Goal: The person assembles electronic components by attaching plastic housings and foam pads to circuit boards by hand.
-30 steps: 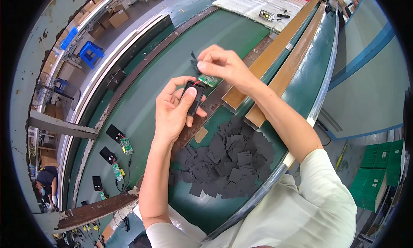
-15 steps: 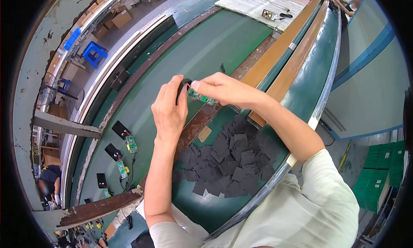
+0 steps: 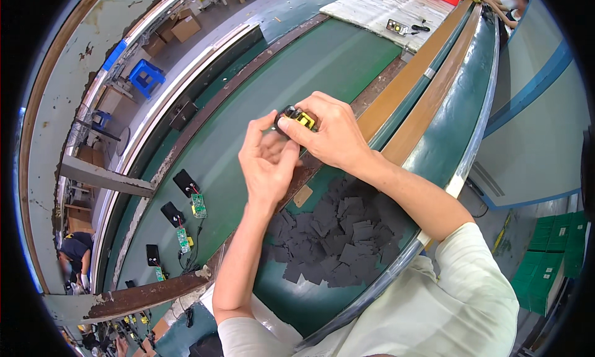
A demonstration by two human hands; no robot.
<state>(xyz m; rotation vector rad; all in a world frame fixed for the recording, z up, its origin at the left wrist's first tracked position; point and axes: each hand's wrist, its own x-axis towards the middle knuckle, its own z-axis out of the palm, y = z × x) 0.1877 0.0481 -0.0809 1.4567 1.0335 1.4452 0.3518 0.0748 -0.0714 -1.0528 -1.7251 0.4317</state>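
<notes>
In front of me, over the green belt, my right hand (image 3: 334, 134) is closed on a circuit board (image 3: 304, 119) with yellow and black components facing up. Its thumb presses on the black part at the board's left end. My left hand (image 3: 268, 165) is beside it on the left, fingers curved and apart, some smeared by motion. The left index fingertip is close to the black end; whether it touches cannot be told. Below my hands lies a heap of thin black square pieces (image 3: 334, 239) on a green surface.
On the belt (image 3: 229, 152) at left, several black cases wired to green circuit boards (image 3: 198, 206) lie in a row with black cords. Brown rails (image 3: 396, 103) run along the right. A small device (image 3: 396, 27) sits on a white board at the far end. Green crates (image 3: 539, 282) stand at right.
The circuit board has turned from its green side to its yellow component side. My left hand has loosened and its fingers have spread. The view has shifted slightly.
</notes>
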